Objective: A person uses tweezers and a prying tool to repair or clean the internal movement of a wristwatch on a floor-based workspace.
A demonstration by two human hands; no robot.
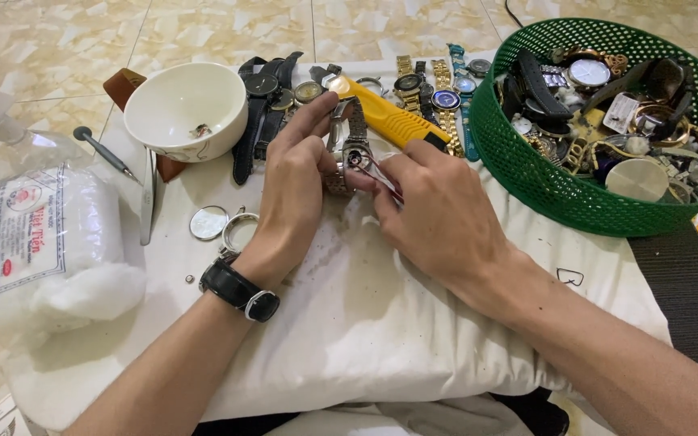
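My left hand [296,182], with a black watch on its wrist, grips a metal-banded wristwatch [354,144] lying case-back up on a white cloth [349,323]. My right hand [438,214] holds thin tweezers [380,171] with red on them, their tips at the opened back of the watch. Both hands meet at the middle of the cloth. A yellow-handled tool [385,115] lies just beyond the watch.
A green plastic basket [527,173] full of watches and parts stands at the right. A row of watches [438,89] lies at the back. A white bowl [183,109], a screwdriver [107,153], a cotton pack [50,242] and round watch glass and ring [224,226] are at the left.
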